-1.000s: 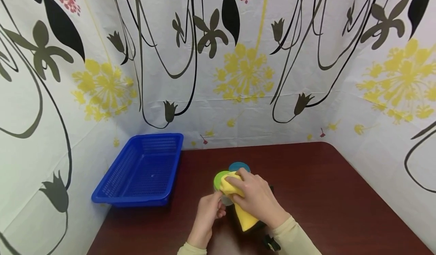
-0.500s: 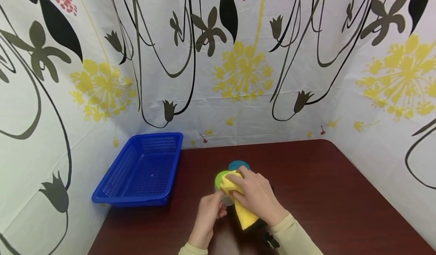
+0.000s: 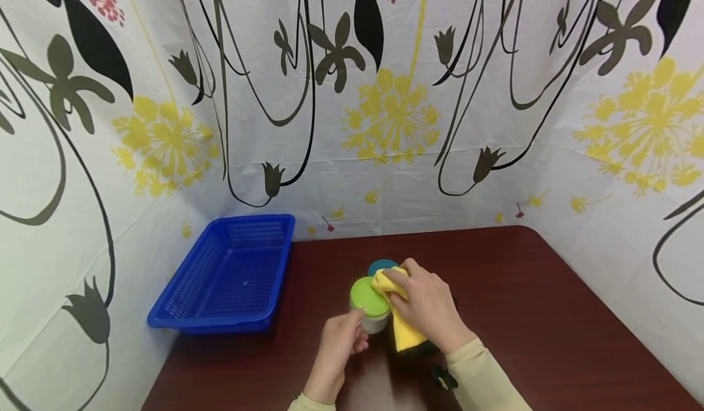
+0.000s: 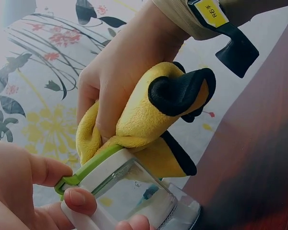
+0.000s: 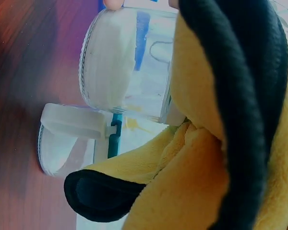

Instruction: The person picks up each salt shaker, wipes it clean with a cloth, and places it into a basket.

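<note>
A clear glass jar with a green lid is between the two hands. My left hand grips it at the side, thumb and fingers on the lid's clip and white handle in the left wrist view. My right hand holds a bunched yellow cloth with black edging, which touches the lid's right edge. In the right wrist view, folds of the cloth hide much of the lid, while the glass jar shows its clear wall. Behind the green-lidded jar is a blue lid, partly covered by the cloth.
A blue perforated plastic basket stands at the left of the dark red-brown table. A second glass jar with a white handle rests on the table close by. Flower-patterned sheeting encloses the back and sides.
My right hand and the yellow cloth have shifted right, from over the green lid to its edge, so most of the lid now shows. The left hand keeps its grip on the jar.
</note>
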The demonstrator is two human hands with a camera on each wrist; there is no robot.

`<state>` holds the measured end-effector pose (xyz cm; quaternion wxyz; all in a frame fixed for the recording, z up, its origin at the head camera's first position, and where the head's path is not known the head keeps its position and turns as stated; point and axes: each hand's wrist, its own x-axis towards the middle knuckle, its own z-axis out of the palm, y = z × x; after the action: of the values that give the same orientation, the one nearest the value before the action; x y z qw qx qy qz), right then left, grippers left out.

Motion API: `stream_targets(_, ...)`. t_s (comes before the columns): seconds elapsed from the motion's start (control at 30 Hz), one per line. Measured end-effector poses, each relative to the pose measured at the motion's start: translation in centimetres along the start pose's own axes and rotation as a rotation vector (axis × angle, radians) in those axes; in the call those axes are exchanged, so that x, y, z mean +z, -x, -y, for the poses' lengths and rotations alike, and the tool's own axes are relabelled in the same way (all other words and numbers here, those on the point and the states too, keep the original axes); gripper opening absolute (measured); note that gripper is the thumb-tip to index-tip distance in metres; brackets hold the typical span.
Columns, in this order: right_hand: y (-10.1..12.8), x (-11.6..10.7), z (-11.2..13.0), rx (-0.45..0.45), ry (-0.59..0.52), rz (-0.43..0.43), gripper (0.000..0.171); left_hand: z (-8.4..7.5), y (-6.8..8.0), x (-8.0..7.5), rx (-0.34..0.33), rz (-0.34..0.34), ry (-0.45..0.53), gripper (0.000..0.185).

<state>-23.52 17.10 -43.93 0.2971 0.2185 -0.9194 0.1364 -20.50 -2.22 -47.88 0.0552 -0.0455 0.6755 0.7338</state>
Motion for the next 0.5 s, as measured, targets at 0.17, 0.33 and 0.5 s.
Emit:
stream_targets(0.17, 0.0, -0.1, 0.0, 0.013, 0.000, 0.009, 0.035, 0.0, 0.0, 0.1, -0.005, 0.011, 0.001, 0.039)
stream_targets(0.33, 0.1, -0.3, 0.3, 0.011, -0.020, 0.020, 0.037, 0.0, 0.1, 0.2, -0.003, 0.011, -0.019, 0.038)
stream_targets(0.5, 0.0, -0.6, 1.1, -0.042, -0.034, 0.030, 0.038, -0.1, 0.2, 0.3, -0.010, 0.014, -0.037, 0.036)
